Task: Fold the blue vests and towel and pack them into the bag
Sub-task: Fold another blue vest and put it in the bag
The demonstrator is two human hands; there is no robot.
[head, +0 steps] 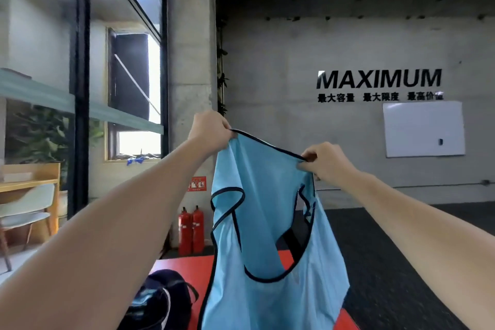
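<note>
Two hands hold one blue vest (267, 222) up at arm's length, w/ the person's arms stretched out toward the far wall. The left hand (211, 132) pinches the dark-trimmed hem at the upper left corner; the right hand (325, 162) is closed on the same edge further right and a bit lower, so the edge sags slightly between them. The vest hangs upside down: neck opening and armholes dangle near the bottom, prob. because it was lifted by the hem. Held high like this, gravity pulls the fabric flat and lets the layers line up, which looks like prep for a first fold, not yet begun. Below, near left, the dark bag (158, 300) sits on the red mat (187, 265), its top seemingly open w/ something light blue showing inside; can't tell if that's another vest or the towel. Bag lies just left of the hanging cloth, handy for packing. Two red fire extinguishers (190, 230) stand further off by the pillar.
</note>
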